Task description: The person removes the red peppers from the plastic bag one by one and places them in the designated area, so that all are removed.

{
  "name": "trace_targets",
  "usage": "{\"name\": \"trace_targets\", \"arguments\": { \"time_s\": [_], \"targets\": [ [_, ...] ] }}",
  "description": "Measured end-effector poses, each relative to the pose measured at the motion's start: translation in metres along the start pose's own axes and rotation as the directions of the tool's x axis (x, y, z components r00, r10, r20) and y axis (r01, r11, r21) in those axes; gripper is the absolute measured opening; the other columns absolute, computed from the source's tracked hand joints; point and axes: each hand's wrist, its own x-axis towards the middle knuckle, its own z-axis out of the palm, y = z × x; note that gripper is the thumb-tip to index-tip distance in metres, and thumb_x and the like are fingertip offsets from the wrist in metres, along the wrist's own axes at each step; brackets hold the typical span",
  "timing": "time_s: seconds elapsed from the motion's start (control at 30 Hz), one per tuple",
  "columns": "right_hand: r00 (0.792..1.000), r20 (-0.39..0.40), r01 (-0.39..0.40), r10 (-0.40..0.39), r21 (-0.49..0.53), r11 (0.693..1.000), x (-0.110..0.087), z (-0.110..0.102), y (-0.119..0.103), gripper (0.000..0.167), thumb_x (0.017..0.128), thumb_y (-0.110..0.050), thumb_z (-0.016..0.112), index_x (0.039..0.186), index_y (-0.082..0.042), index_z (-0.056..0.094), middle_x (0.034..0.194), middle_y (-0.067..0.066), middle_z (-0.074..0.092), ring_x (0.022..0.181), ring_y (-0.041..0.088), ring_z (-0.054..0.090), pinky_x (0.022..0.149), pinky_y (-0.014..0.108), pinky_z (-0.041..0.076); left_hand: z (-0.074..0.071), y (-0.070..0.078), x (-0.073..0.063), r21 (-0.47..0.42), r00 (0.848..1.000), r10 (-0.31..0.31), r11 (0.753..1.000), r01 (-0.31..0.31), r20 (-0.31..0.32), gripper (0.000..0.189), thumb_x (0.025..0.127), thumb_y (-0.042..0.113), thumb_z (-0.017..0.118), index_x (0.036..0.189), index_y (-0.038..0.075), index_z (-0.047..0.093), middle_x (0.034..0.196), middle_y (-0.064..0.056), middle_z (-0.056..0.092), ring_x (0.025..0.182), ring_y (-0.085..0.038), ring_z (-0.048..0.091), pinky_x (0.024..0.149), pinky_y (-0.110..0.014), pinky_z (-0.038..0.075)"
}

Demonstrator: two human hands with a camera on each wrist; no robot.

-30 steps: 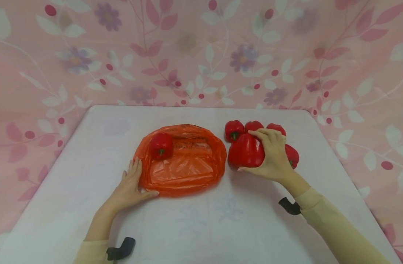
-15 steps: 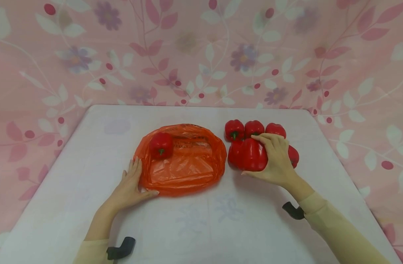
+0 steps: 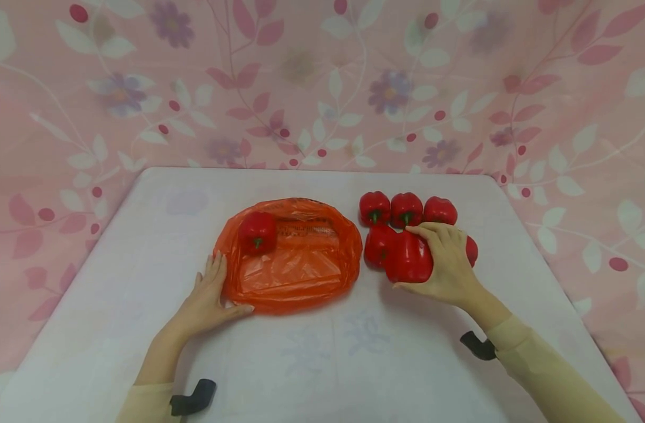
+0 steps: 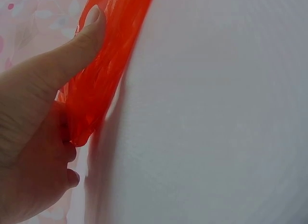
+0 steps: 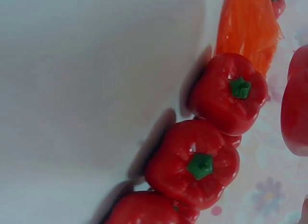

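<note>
In the head view a red bell pepper [image 3: 409, 257] is gripped by my right hand [image 3: 444, 264], thumb on its near side and fingers over its far side. Part of this pepper shows at the right edge of the right wrist view, above the others. My left hand [image 3: 205, 301] rests against the left rim of an orange plastic bag [image 3: 296, 302], fingers extended and thumb along its near edge. The left wrist view shows the thumb [image 4: 79, 48] lying on the bag's side. One red bell pepper [image 3: 258, 233] sits inside the bag, at its left.
Several red bell peppers stand in two rows right of the bag, including a back-left pepper [image 3: 375, 208] and a front pepper [image 5: 192, 164]. My right hand partly hides the front row. A white-covered table [image 3: 322, 364] meets a pink floral cloth [image 3: 322, 88] behind.
My right hand has drawn its pepper nearer to me and slightly right, uncovering more of the peppers behind it. My left hand has stayed against the bag.
</note>
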Motion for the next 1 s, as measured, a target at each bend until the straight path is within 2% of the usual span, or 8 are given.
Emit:
{"name": "trace_targets", "arguments": {
  "time_s": [0.3,0.5,0.83,1.0],
  "targets": [
    [0.995,0.094,-0.039,0.039,-0.007,0.999,-0.013,0.001,0.001,0.098,0.050,-0.042,0.092,0.130,-0.009,0.047,0.128,0.013,0.046,0.122,0.030,0.037,0.091,0.057,0.033,0.000,0.000,0.000,0.001,1.000,0.004,1.000,-0.004,-0.002,0.124,0.072,0.056,0.077,0.151,-0.006,0.004,0.158,-0.023,-0.005,0.145,-0.036,-0.012,0.111,-0.063,-0.002],
    [0.986,0.159,-0.040,0.043,-0.017,0.999,-0.023,0.005,0.004,0.095,0.052,-0.045,0.091,0.129,-0.012,0.048,0.127,0.009,0.049,0.120,0.029,0.039,0.088,0.053,0.034,0.002,-0.002,0.000,-0.003,1.000,-0.003,1.000,0.003,0.009,0.125,0.072,0.056,0.078,0.151,-0.005,0.003,0.159,-0.021,-0.006,0.145,-0.035,-0.013,0.111,-0.063,-0.002],
    [0.960,0.278,-0.030,0.039,-0.035,0.999,-0.032,0.009,0.004,0.088,0.056,-0.055,0.087,0.125,-0.016,0.050,0.121,0.001,0.052,0.117,0.021,0.041,0.086,0.046,0.036,0.002,-0.003,0.001,-0.006,1.000,-0.006,1.000,0.006,0.012,0.125,0.072,0.057,0.077,0.151,-0.005,0.003,0.159,-0.021,-0.006,0.145,-0.034,-0.013,0.112,-0.062,-0.003],
    [0.948,0.316,-0.020,0.032,-0.042,0.999,-0.035,0.009,0.005,0.087,0.057,-0.059,0.085,0.124,-0.017,0.051,0.120,-0.001,0.053,0.117,0.020,0.040,0.086,0.047,0.038,0.002,-0.003,0.000,-0.009,1.000,-0.004,1.000,0.004,0.010,0.124,0.072,0.056,0.077,0.151,-0.005,0.004,0.159,-0.021,-0.006,0.145,-0.034,-0.013,0.112,-0.062,-0.003]
  ]
}}
